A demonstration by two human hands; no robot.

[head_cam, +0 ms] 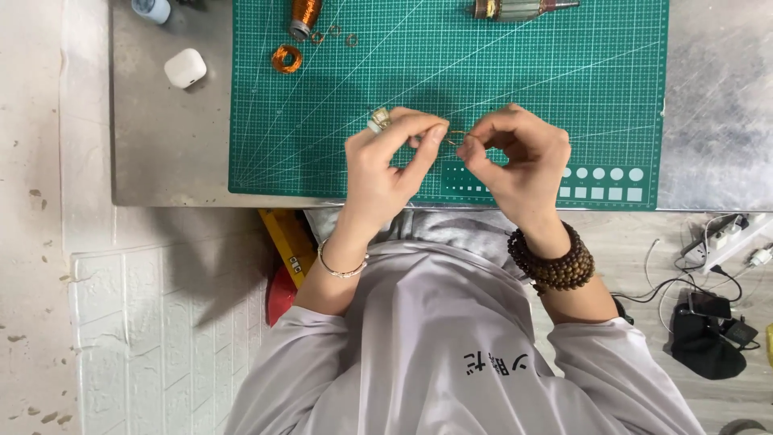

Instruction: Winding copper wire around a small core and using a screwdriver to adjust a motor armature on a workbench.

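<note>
Hands meet at the centre of the frame, above a green cutting mat (515, 89) on a grey metal surface (169, 145). The left hand (386, 161), wearing a ring, and the right hand (519, 157), with a wooden bead bracelet at the wrist, each pinch one side of a small loop of copper wire (456, 137). Each grip is closed on the wire between thumb and forefinger, fingertips nearly touching.

Holding the thin loop well seems to call for light, even pressure close to the spot being worked, so that the wire bends without kinking.

Toward the upper left of the frame lie a small copper wire coil (287, 58), a copper-wound spool (305, 16) and a few tiny rings (334, 34). At the top centre lies a motor armature (515, 8). A small white case (185, 68) sits off the mat at upper left.

Open mat stretches right of and above the hands, giving free room. The near edge of the surface runs just under the wrists, so a dropped loop could roll off toward the lap. Cables and a black pouch (708, 342) lie on the floor at lower right.
</note>
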